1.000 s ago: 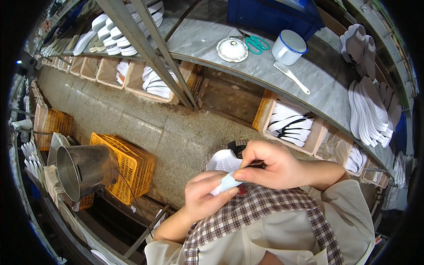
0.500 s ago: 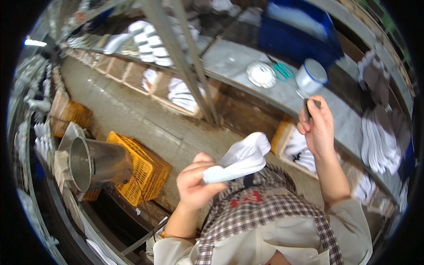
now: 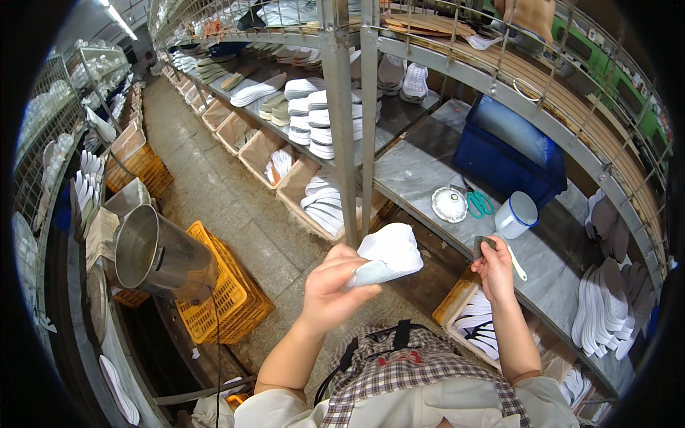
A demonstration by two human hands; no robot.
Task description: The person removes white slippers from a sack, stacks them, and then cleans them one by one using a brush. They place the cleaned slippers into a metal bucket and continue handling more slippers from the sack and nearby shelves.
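My left hand [image 3: 332,289] is closed on one end of a white shoe sole [image 3: 392,251], its free part curling upward in front of my apron. My right hand [image 3: 494,274] pinches a small dark tool [image 3: 479,247] at the edge of the grey workbench [image 3: 421,171]; the tool's working end cannot be made out. Close by it on the bench are a white enamel mug [image 3: 514,217] with a blue rim and a white handle [image 3: 516,262] sticking out from beside my fingers. Teal-handled scissors [image 3: 479,205] lie next to a round white lid [image 3: 449,205].
A blue crate [image 3: 503,160] stands at the back of the bench, with stacked white soles [image 3: 599,307] to the right. Metal posts [image 3: 341,121] rise ahead. On the left, a metal bucket [image 3: 164,253] rests against yellow crates [image 3: 228,299]. Lined boxes of soles line the aisle.
My view has tilted up and further along the aisle. The sole in my left hand now shows its broad face. My right hand has lowered toward the bench edge, still holding the tool.
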